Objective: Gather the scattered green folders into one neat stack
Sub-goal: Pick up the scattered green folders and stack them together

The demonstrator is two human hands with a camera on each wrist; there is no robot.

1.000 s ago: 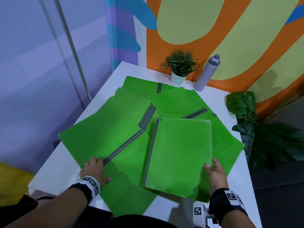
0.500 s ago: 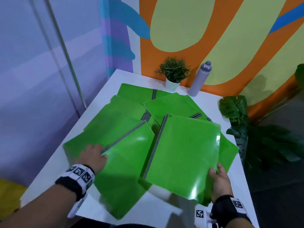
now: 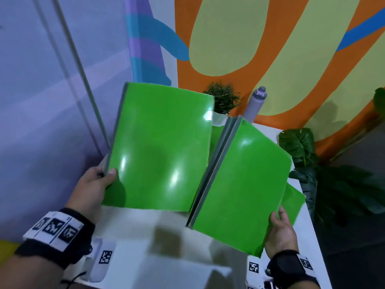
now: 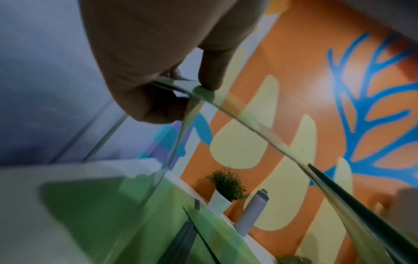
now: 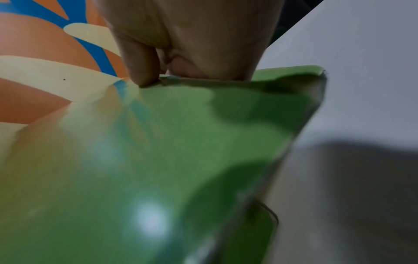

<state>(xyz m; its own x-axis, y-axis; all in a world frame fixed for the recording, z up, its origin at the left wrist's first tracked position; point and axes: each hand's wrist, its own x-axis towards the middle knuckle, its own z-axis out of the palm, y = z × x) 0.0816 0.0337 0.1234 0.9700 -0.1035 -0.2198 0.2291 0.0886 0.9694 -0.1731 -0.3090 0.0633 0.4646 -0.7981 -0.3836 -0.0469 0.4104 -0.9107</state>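
Observation:
Two lots of green folders with grey spines are lifted above the white table (image 3: 133, 232). My left hand (image 3: 98, 184) pinches the lower left corner of one green folder (image 3: 160, 147), thumb on its face; the left wrist view shows that pinch (image 4: 199, 89) on its edge. My right hand (image 3: 279, 230) grips the lower right corner of a small bundle of green folders (image 3: 243, 184), thumb on top, seen close as a green sheet (image 5: 181, 160) in the right wrist view. More green folders (image 4: 181, 223) lie on the table beneath, one corner (image 3: 293, 199) showing at the right.
A small potted plant (image 3: 223, 101) and a grey bottle (image 3: 256, 105) stand at the table's far edge against the painted wall. A large leafy plant (image 3: 312, 163) stands on the floor to the right. A grey pole (image 3: 83, 80) runs down the left.
Both hands have lifted their folders off the table and tilted them up towards me. The left hand went from resting on a flat folder to pinching its corner in the air.

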